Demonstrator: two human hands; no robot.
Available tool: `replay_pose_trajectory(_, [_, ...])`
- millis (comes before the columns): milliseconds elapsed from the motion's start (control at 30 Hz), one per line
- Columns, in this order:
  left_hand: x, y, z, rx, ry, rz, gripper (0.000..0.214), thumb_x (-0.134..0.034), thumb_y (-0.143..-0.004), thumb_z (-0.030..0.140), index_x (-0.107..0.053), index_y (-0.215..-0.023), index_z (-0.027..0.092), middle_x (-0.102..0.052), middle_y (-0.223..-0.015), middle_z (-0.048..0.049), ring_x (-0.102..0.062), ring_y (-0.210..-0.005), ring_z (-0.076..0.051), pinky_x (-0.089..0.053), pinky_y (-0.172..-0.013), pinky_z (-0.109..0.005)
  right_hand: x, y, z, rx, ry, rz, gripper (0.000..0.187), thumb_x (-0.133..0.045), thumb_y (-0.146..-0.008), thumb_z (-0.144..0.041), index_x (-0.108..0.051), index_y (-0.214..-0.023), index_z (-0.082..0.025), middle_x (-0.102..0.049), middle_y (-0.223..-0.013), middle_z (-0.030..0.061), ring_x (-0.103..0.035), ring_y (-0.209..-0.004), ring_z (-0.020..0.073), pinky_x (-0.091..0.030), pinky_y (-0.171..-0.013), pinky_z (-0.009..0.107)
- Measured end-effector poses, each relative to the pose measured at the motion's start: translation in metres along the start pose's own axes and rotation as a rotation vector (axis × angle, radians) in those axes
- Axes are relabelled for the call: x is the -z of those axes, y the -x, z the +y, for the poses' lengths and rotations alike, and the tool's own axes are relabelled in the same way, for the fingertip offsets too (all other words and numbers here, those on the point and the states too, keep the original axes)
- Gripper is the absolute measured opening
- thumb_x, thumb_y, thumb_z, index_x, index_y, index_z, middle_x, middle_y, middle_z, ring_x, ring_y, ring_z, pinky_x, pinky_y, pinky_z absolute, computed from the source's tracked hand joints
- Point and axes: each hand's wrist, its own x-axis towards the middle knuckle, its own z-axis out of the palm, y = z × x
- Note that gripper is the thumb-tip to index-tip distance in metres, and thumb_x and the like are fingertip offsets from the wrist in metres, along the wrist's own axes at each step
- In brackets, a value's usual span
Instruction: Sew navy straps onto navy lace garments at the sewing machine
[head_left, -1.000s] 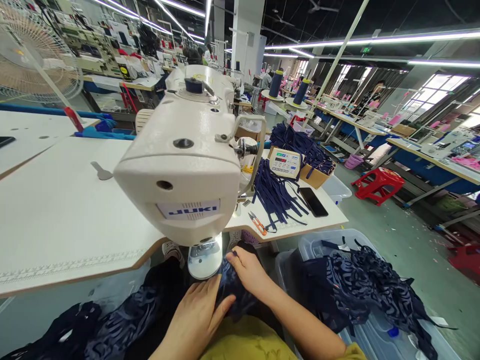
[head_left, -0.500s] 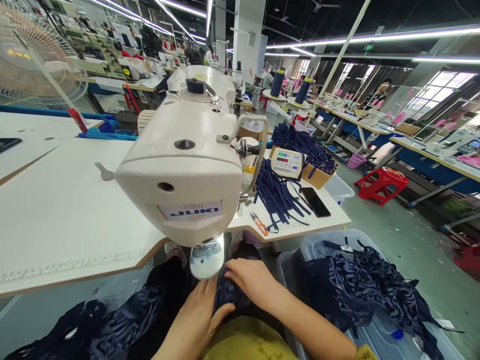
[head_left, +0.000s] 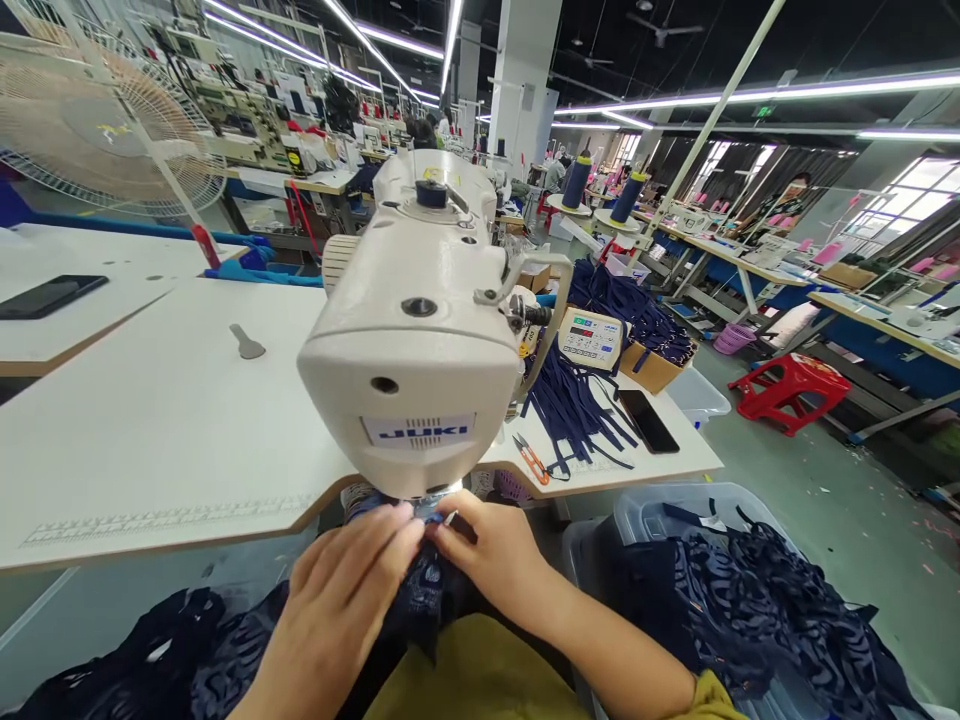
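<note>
A white JUKI sewing machine stands on the white table right in front of me. My left hand and my right hand both rest on a piece of dark navy patterned fabric just under the machine head. Their fingertips meet at the needle area and pinch the fabric's edge. The needle itself is hidden by the machine head.
Orange thread snips, navy strips, a black phone and a control panel lie right of the machine. A clear bin of navy fabric sits at my right. A fan stands at the left, a red stool on the floor.
Both hands have moved up from my lap to the needle area, bringing the navy fabric along. My view has shifted, so the machine sits further right.
</note>
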Motion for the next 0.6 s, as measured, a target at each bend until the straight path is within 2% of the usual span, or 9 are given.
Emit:
replay_pose_trajectory(67, [-0.005,0.001,-0.001,-0.117,0.034,-0.063,0.039,-0.037,-0.091,0.014,-0.052,-0.126,0.022,-0.061,-0.125,-0.0039,-0.051,-0.12,-0.017,-0.031,-0.106,-0.033,-0.006,0.0,0.002,-0.11,-0.099,0.042,0.008,-0.057,-0.084,-0.028,-0.058,-0.091,-0.024,-0.05,-0.057,-0.0079,-0.045,-0.051,0.0096,-0.029,-0.052,0.02])
replay_pose_trajectory(133, [-0.01,0.0,-0.003,-0.166,0.07,-0.122,0.043,-0.04,-0.09,0.012,-0.047,-0.131,0.02,-0.059,-0.129,-0.0036,-0.047,-0.125,-0.015,-0.031,-0.106,-0.03,-0.009,-0.001,0.007,-0.182,-0.255,0.05,0.006,-0.055,-0.083,-0.027,-0.052,-0.087,-0.022,-0.042,-0.052,-0.0096,-0.038,-0.046,0.0089,-0.027,-0.049,0.02])
replay_pose_trajectory(200, [-0.013,-0.002,-0.004,-0.167,0.059,-0.146,0.043,-0.043,-0.09,0.014,-0.045,-0.132,0.02,-0.06,-0.128,-0.0024,-0.047,-0.125,-0.015,-0.032,-0.103,-0.03,-0.011,-0.005,0.012,-0.235,-0.403,0.043,0.007,-0.052,-0.083,-0.027,-0.047,-0.085,-0.022,-0.037,-0.048,-0.0112,-0.033,-0.044,0.0084,-0.027,-0.048,0.02])
replay_pose_trajectory(300, [-0.015,-0.005,-0.005,-0.151,0.021,-0.163,0.043,-0.042,-0.089,0.015,-0.046,-0.131,0.024,-0.062,-0.125,0.0012,-0.05,-0.121,-0.015,-0.031,-0.097,-0.031,-0.008,-0.013,0.017,-0.288,-0.494,0.032,0.009,-0.05,-0.084,-0.028,-0.046,-0.088,-0.021,-0.033,-0.046,-0.0126,-0.03,-0.044,0.0086,-0.027,-0.047,0.02])
replay_pose_trajectory(433, [-0.015,-0.008,0.0,-0.112,-0.049,-0.155,0.043,-0.043,-0.087,0.017,-0.05,-0.128,0.025,-0.064,-0.123,0.002,-0.055,-0.115,-0.016,-0.032,-0.091,-0.03,0.002,-0.025,0.019,-0.187,-0.435,0.012,0.012,-0.045,-0.086,-0.024,-0.047,-0.097,-0.02,-0.036,-0.051,-0.0114,-0.038,-0.048,0.0101,-0.032,-0.052,0.021])
replay_pose_trajectory(500, [-0.014,-0.008,0.004,-0.058,-0.089,-0.134,0.042,-0.042,-0.087,0.018,-0.051,-0.127,0.025,-0.065,-0.121,0.0017,-0.057,-0.112,-0.016,-0.032,-0.09,-0.032,0.005,-0.029,0.021,-0.119,-0.352,0.019,0.011,-0.043,-0.087,-0.023,-0.048,-0.096,-0.019,-0.041,-0.055,-0.0096,-0.044,-0.053,0.0113,-0.034,-0.057,0.023])
replay_pose_trajectory(600, [-0.013,-0.009,0.011,-0.01,-0.149,-0.101,0.039,-0.042,-0.088,0.017,-0.054,-0.124,0.027,-0.066,-0.119,0.0019,-0.057,-0.109,-0.018,-0.03,-0.09,-0.035,0.008,-0.034,0.023,-0.097,-0.187,0.024,0.007,-0.045,-0.086,-0.022,-0.049,-0.091,-0.019,-0.049,-0.061,-0.0064,-0.048,-0.058,0.0128,-0.032,-0.057,0.024])
